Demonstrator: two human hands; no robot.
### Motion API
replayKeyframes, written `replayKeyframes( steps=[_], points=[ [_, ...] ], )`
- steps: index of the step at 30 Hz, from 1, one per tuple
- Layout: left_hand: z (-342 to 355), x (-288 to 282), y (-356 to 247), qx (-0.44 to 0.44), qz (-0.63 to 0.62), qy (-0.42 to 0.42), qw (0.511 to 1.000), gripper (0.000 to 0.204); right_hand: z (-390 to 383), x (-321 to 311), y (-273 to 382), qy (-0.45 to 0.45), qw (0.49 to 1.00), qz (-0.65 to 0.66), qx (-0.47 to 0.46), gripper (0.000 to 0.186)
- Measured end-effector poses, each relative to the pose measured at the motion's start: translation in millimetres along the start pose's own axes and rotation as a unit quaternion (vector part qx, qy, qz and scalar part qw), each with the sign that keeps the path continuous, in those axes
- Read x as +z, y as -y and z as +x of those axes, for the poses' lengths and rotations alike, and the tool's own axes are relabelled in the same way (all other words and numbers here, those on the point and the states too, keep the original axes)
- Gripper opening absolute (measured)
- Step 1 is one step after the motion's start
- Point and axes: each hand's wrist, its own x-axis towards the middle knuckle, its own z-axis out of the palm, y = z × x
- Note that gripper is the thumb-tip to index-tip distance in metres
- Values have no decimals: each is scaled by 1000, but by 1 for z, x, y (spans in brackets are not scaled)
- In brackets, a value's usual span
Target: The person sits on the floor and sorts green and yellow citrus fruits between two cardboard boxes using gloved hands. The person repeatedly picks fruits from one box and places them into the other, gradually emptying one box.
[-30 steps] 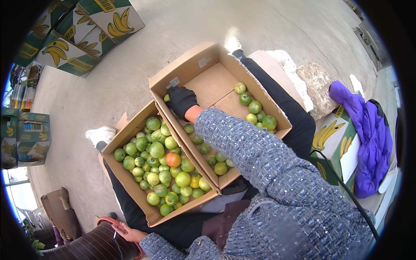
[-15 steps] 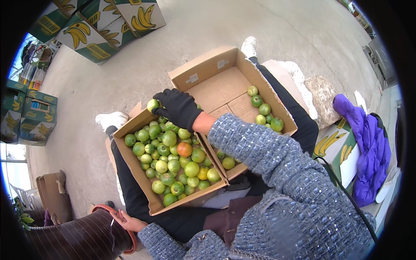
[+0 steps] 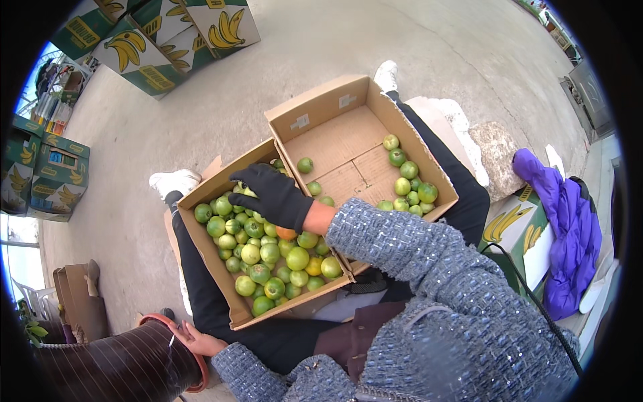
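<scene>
My right hand (image 3: 264,194), in a black glove, reaches over the left cardboard box (image 3: 238,305) with its fingers curled round a green tomato (image 3: 246,189). That box holds several green tomatoes, with an orange one partly under the glove. The adjoining right box (image 3: 328,137) has tomatoes (image 3: 402,187) along its right side and a few on the left; much of its bottom shows bare. My left hand (image 3: 196,340), bare, rests by the reddish rim of a dark brown cylindrical container (image 3: 114,368), holding a thin white stick (image 3: 173,340) like a cigarette between its fingers.
Banana-print cartons are stacked at upper left (image 3: 167,40) and far left (image 3: 57,177); another (image 3: 509,224) lies at right under a purple jacket (image 3: 566,248). A rough stone (image 3: 492,154) sits beside my right leg. The concrete floor (image 3: 315,47) surrounds my outstretched legs.
My gloved right hand has moved from the right box's back left into the left box, dipping down among the tomatoes from the upper corner. My left hand stays beside the cylinder.
</scene>
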Motion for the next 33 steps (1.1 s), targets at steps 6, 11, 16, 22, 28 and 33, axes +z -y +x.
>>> replayKeyframes(
  steps=[6, 11, 16, 22, 28, 33],
  points=[
    [1, 2, 4, 8, -5, 7, 1000, 44, 2, 15, -14, -79, 995, 53, -21, 36],
    [1, 1, 1, 0, 11, -15, 1000, 43, -13, -62, -50, -67, 995, 16, 73, 26],
    [1, 4, 4, 20, 30, -10, 999, 41, -31, -111, -113, 110, 944, -251, 182, 37],
    [6, -1, 9, 34, 48, 5, 998, 42, -23, -41, -121, 168, 926, -331, 70, 25],
    [6, 11, 6, 21, 34, 9, 999, 44, -28, -64, -128, -4, 963, -156, 220, 29],
    [-1, -4, -3, 23, 41, -18, 999, 43, -20, -56, -32, -16, 1000, 4, 23, 32]
  ],
)
